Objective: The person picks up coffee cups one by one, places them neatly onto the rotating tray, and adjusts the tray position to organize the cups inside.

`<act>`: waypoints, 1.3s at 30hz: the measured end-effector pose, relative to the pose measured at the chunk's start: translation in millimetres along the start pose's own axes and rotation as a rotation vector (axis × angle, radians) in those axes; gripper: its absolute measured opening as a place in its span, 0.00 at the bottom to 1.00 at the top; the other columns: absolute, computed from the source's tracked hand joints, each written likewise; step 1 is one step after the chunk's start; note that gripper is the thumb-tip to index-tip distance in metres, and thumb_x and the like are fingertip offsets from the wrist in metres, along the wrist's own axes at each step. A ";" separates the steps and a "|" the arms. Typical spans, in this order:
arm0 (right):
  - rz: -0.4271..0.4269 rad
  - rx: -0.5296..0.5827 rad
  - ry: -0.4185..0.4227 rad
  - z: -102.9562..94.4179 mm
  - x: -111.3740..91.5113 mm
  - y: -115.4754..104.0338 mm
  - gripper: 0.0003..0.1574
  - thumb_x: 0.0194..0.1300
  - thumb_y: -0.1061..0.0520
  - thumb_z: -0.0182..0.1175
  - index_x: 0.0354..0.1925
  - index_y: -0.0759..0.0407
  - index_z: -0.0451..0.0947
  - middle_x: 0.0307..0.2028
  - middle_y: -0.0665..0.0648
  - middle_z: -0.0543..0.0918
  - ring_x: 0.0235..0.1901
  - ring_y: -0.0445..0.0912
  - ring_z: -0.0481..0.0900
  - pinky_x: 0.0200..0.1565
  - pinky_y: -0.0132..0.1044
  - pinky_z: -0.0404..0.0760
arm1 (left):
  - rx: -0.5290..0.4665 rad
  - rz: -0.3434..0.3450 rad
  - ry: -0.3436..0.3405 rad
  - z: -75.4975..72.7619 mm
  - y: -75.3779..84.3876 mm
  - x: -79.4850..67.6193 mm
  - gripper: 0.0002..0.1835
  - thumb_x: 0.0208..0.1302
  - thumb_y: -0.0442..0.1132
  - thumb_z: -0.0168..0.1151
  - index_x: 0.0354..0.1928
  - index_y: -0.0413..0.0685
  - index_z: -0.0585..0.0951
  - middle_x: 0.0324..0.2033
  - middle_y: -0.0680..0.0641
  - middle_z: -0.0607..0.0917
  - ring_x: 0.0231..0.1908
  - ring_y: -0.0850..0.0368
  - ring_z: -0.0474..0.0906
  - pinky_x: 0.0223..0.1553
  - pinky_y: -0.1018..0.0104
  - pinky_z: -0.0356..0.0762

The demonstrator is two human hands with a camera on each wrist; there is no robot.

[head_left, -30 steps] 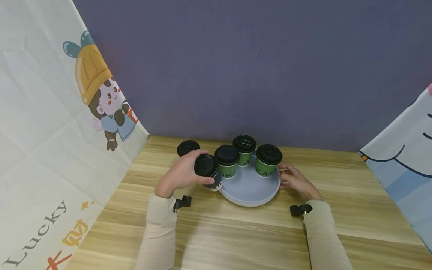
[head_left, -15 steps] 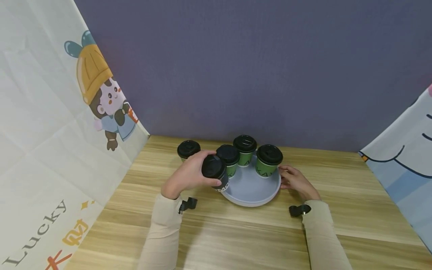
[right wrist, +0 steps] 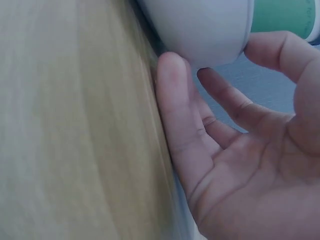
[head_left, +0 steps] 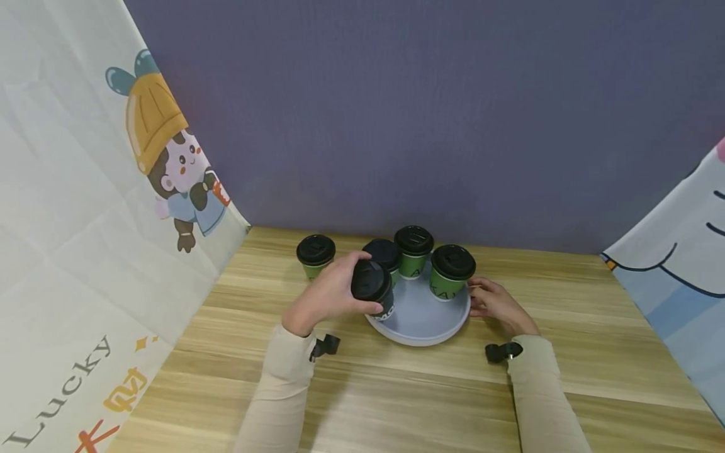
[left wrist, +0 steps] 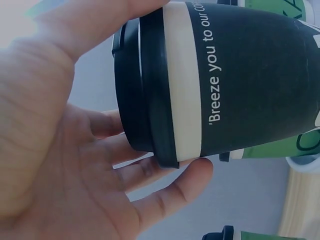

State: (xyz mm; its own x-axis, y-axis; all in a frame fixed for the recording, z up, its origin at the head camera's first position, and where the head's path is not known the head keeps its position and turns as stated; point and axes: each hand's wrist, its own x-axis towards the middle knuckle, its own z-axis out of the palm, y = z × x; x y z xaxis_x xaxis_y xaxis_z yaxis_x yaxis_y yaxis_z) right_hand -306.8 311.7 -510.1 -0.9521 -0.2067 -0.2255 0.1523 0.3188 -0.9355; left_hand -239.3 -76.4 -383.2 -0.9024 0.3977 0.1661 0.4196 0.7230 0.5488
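Observation:
My left hand (head_left: 331, 294) grips a black paper coffee cup (head_left: 384, 304) around its lid end; white lettering on its side shows in the left wrist view. That cup is over the left part of a round pale tray (head_left: 425, 324); whether its base touches the tray I cannot tell. Three green coffee cups with black lids stand on the tray: one (head_left: 385, 253) partly behind the black cup, one at the back (head_left: 413, 251), one at the right (head_left: 451, 272). My right hand (head_left: 498, 305) holds the tray's right rim, thumb against the edge in the right wrist view.
Another green lidded cup (head_left: 315, 255) stands on the wooden table (head_left: 408, 396) left of the tray, partly hidden by my left hand. A dark wall (head_left: 425, 113) rises behind the table. Printed white cloths (head_left: 68, 207) hang at both sides.
My left hand has moved right with the black cup, from beside the tray's left edge to over it. More of the far-left green cup shows now. The right hand stays at the rim.

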 end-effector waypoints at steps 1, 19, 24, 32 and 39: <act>0.000 0.000 0.001 0.0 0.1 0.1 0.31 0.77 0.56 0.48 0.72 0.69 0.60 0.57 0.67 0.77 0.43 0.41 0.83 0.47 0.37 0.87 | 0.001 0.001 0.001 0.9 0.7 0.3 0.54 0.46 0.59 0.82 0.73 0.51 0.67 0.68 0.44 0.75 0.67 0.47 0.73 0.68 0.50 0.72; 0.005 0.004 -0.019 0.0 -1.7 -1.3 0.32 0.71 0.60 0.49 0.69 0.71 0.60 0.61 0.70 0.72 0.44 0.42 0.81 0.48 0.37 0.87 | 0.067 0.068 0.022 16.7 7.0 9.5 0.49 0.48 0.59 0.82 0.71 0.51 0.70 0.67 0.48 0.73 0.70 0.47 0.69 0.69 0.46 0.69; -0.001 0.022 -0.030 0.7 -2.7 -3.3 0.32 0.70 0.61 0.50 0.68 0.71 0.60 0.60 0.69 0.73 0.43 0.42 0.82 0.47 0.37 0.86 | 0.083 0.041 0.002 19.7 8.2 10.5 0.50 0.49 0.59 0.81 0.73 0.53 0.69 0.67 0.48 0.73 0.68 0.47 0.69 0.69 0.46 0.69; -0.008 0.023 -0.040 0.9 -2.9 -3.8 0.32 0.69 0.62 0.50 0.68 0.71 0.60 0.61 0.71 0.72 0.43 0.42 0.82 0.47 0.37 0.86 | 0.113 0.060 -0.001 22.8 10.8 11.4 0.52 0.50 0.58 0.81 0.74 0.49 0.68 0.69 0.43 0.73 0.69 0.44 0.68 0.71 0.42 0.65; 0.000 0.015 -0.035 1.7 -3.7 -4.8 0.32 0.69 0.61 0.51 0.68 0.71 0.61 0.62 0.71 0.72 0.43 0.43 0.82 0.47 0.37 0.86 | 0.173 0.078 0.012 25.5 12.9 12.2 0.51 0.48 0.59 0.81 0.73 0.49 0.70 0.65 0.44 0.76 0.65 0.45 0.71 0.67 0.47 0.71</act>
State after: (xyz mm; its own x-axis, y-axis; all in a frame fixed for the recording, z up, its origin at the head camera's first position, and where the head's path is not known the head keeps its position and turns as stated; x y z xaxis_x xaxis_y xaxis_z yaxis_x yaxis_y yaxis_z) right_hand -303.5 309.4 -505.2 -0.9420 -0.2394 -0.2351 0.1568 0.3054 -0.9392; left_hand -242.4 -47.8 -395.0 -0.8672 0.4500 0.2130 0.4978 0.7769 0.3855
